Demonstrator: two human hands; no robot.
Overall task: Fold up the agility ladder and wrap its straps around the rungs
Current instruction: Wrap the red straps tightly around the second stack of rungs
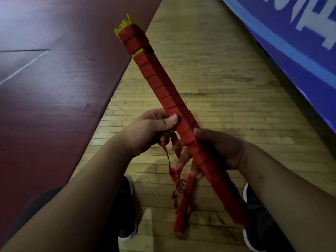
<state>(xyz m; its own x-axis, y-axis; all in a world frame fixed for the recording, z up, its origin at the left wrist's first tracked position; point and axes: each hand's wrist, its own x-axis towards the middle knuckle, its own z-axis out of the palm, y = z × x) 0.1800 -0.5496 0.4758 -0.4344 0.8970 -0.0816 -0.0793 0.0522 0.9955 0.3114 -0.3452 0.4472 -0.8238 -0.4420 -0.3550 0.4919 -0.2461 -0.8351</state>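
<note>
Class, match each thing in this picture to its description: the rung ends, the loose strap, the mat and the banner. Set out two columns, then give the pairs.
1 rung ends
2 loose strap
3 mat
4 banner

A blue, on the right
B yellow, at the far end of the wrapped ladder
C maroon, on the left
D red, dangling

Pairs: 1-B, 2-D, 3-C, 4-A

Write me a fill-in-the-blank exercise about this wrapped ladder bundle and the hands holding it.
1. The strap wound around the bundle is ____.
2. The rung ends poking out at its far end are ____.
3. The left hand presses its ____ on the bundle.
4. Beside the right hand, loose strap hangs toward the ____ floor.
Missing words: red, yellow, thumb, wooden.
</note>
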